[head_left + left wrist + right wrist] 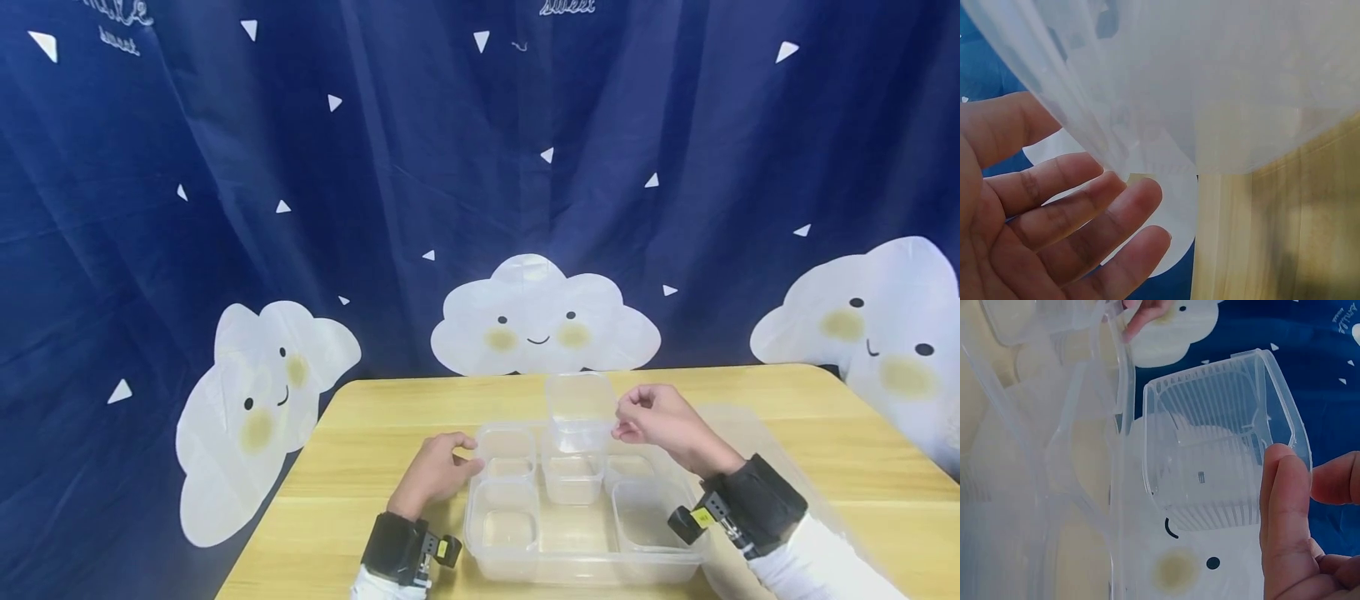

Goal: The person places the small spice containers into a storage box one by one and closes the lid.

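A small clear container [578,410] is pinched at its rim by the right hand [660,423] and held above the large clear tray [525,562]. The tray's far-left corner is touched by the left hand [438,468], fingers relaxed.

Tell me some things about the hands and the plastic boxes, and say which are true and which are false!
1. The right hand pinches a small clear box by its rim. True.
2. That small box sits down inside the big tray. False: it is held up above the tray.
3. The left hand touches the tray's far left corner. True.
4. The table is red. False: it is light wood.
5. The curtain behind has smiling clouds. True.
6. The small box is full of sweets. False: it is empty.
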Motion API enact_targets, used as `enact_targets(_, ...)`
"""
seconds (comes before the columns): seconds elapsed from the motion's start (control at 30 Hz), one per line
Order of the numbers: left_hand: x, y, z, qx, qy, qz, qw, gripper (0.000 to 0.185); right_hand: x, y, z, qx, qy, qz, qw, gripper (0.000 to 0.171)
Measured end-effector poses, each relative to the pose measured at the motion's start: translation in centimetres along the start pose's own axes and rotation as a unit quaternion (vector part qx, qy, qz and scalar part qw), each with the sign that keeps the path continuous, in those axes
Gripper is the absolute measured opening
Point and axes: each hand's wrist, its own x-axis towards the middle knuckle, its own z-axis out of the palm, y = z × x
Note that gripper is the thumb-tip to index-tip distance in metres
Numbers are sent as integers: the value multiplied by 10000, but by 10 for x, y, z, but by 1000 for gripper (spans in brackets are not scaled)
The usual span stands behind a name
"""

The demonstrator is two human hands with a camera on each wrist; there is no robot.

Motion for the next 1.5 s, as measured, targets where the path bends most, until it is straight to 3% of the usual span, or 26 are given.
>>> enact_targets(1.03,2,-1,-1,-98,-31,-128,9999,36,-28,11,14,278,-141,170,9994,24)
enact_targets(1.5,2,0,-1,-149,-35,-157,9998,36,-41,15,15,450,-564,204,9972,27)
